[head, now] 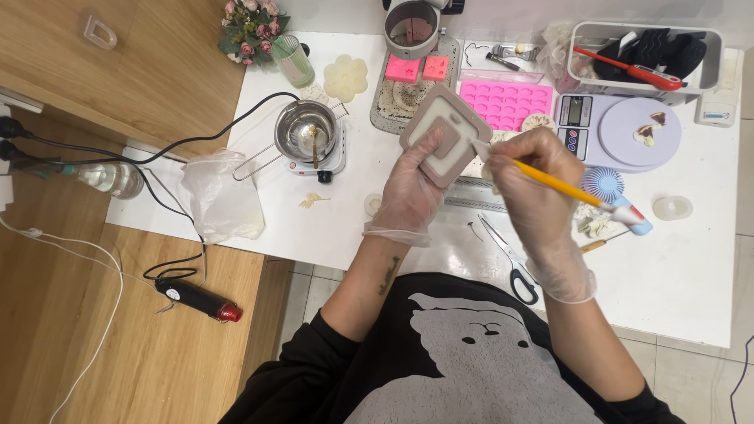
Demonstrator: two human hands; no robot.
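I see my left hand [410, 188], gloved in clear plastic, wrapped under and around a taupe rounded-square mould [444, 133] filled with pale wax, lifted over the middle of the white tabletop [675, 275] and tilted toward me. My right hand [528, 169], also gloved, is closed on a yellow-handled tool [561, 184], its tip touching the mould's right edge.

Open room is thin near my hands. Just behind the mould sit a pink silicone tray [506, 102] and a speckled tray carrying two small pink moulds [416, 69]; scissors [506, 259] lie just below my right wrist. To the right, a digital scale [620, 126] with small bits on its platform stands near, with a small round blue fan [603, 184] beside the tool's far end. The widest bare stretch is the lower right part of the tabletop, running to its front edge.

To the left, a metal melting pot [305, 129] sits on a small heater, its wire handle pointing left, and a crumpled plastic bag [220, 196] hangs over the tabletop's left edge. Black cables [173, 145] trail off that edge onto the wooden floor [94, 353], where a black heat gun with a red tip [200, 300] lies. A pot of pink flowers [251, 27] stands at the far left corner, and a grey bin [652, 55] holds dark items at the far right. Pale tiles show beneath the front edge.
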